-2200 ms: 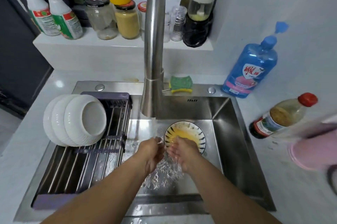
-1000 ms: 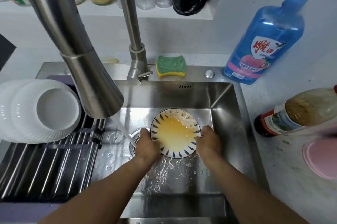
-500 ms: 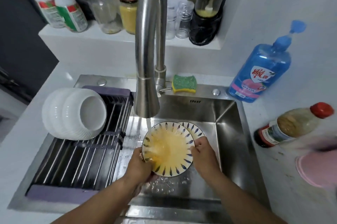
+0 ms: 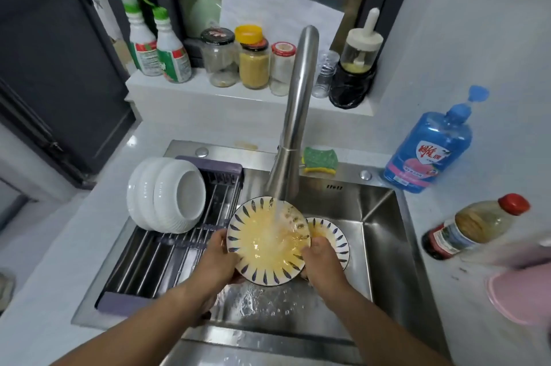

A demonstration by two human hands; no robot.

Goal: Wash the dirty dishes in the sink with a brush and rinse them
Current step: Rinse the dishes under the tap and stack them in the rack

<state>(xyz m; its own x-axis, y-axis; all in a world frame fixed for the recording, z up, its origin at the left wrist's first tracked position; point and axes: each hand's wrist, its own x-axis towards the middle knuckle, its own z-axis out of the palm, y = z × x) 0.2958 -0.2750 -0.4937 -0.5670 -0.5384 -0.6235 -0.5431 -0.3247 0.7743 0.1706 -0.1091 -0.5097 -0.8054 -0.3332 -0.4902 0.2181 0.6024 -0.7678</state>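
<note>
Only the person's arms and hands show. The left forearm (image 4: 143,333) is bare along its whole visible length, from the lower edge of the view up to the wrist. The right forearm (image 4: 384,327) is bare in the same way. The left hand (image 4: 219,261) and the right hand (image 4: 320,261) are uncovered too, plain at knuckles, thumbs and wrists. Finer detail is too blurred to tell.

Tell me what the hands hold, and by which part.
The left hand and right hand hold the upper plate by opposite edges of its rim.
</note>
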